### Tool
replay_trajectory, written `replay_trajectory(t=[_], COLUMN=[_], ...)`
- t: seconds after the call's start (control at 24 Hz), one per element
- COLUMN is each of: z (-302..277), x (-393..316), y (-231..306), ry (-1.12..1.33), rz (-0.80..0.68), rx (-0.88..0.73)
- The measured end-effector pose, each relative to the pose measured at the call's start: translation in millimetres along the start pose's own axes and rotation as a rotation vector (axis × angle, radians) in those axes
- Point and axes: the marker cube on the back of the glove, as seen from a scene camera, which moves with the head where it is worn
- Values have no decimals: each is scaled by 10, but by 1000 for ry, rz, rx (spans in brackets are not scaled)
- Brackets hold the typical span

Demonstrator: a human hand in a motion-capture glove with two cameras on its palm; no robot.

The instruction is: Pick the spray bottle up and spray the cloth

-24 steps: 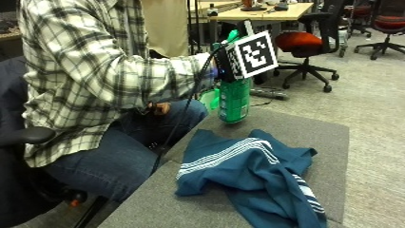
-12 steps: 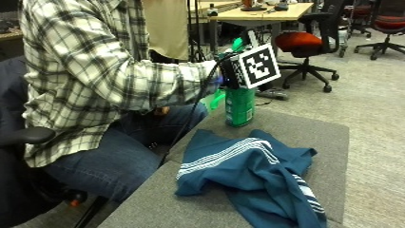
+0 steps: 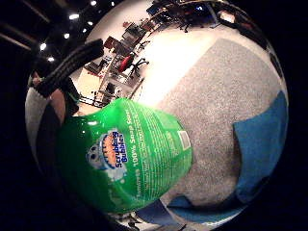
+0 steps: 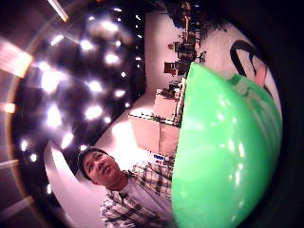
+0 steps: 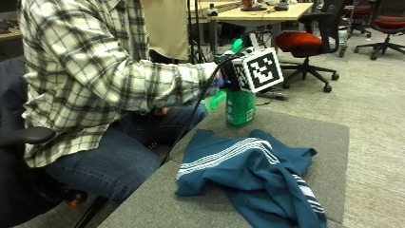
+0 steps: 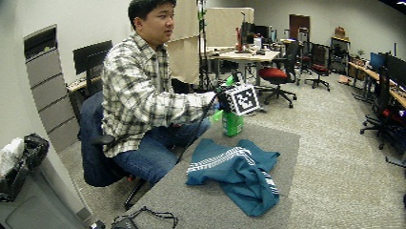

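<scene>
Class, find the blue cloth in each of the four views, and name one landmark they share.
Outside view: cloth crumpled on the table, nearer than the bottle.
Wide outside view: mid-table.
Little finger side: beside the bottle.
Thumb side: not in it.
Shared landmark: the bottle.

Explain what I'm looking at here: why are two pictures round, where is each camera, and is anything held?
No machine here: a seated person works with a gloved right hand. The two round pictures come from cameras on that palm, so the green Scrubbing Bubbles spray bottle fills them. The other two are room cameras, one wider. On the grey carpeted table stands the bottle, and nearer the camera lies a crumpled teal cloth with white stripes. The hand is at the bottle's neck, but a marker block hides the fingers, so whether it grips is unclear.
</scene>
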Motion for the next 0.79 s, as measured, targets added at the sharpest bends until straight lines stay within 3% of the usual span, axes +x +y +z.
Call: replay_trajectory(t=[0.33,0.79], z=[6,-99], x=[6,3], y=[67,187], ry=[11,225], rz=[24,75], rx=[-101,-144])
